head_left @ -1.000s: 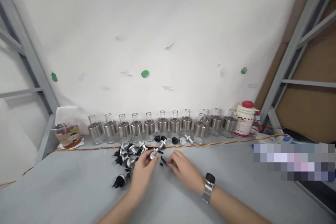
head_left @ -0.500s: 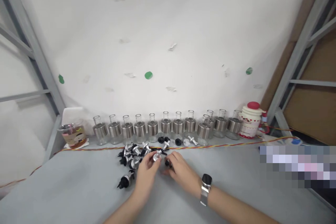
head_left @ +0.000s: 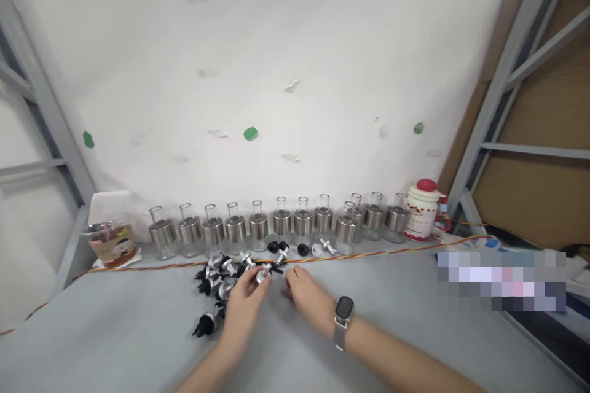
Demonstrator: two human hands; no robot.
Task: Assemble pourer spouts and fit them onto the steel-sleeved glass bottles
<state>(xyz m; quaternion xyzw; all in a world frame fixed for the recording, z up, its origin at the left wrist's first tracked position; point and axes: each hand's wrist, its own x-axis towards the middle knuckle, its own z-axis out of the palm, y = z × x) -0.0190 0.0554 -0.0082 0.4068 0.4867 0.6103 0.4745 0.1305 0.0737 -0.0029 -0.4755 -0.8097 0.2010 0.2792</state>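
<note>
My left hand (head_left: pixel 244 301) is closed around a silver bottle pourer (head_left: pixel 263 274), its shiny metal part showing between thumb and fingers. Just to the right, my right hand (head_left: pixel 311 298) is curled with its knuckles toward me; whatever it may hold is hidden. Beside my left hand lies a heap of black-and-silver pourers (head_left: pixel 209 285), one of them (head_left: pixel 206 324) nearest to me. Beyond the hands, another silver pourer piece (head_left: pixel 282 255) rests on the table near small black caps (head_left: pixel 302 250), a white disc (head_left: pixel 317 250) and a light-coloured spout piece (head_left: pixel 328 247).
A row of glass bottles with steel sleeves (head_left: pixel 236 230) stands along the white wall. A cup of amber drink (head_left: pixel 113 245) is at the left, a cream jar with a red top (head_left: pixel 421 212) at the right. Twisted red-yellow wire (head_left: pixel 369 253) crosses the grey table (head_left: pixel 152 325).
The view has swung right, so everything sits further left. My right hand's fingers have curled in, and the small black piece seen at them is out of sight. My left hand keeps its pourer.
</note>
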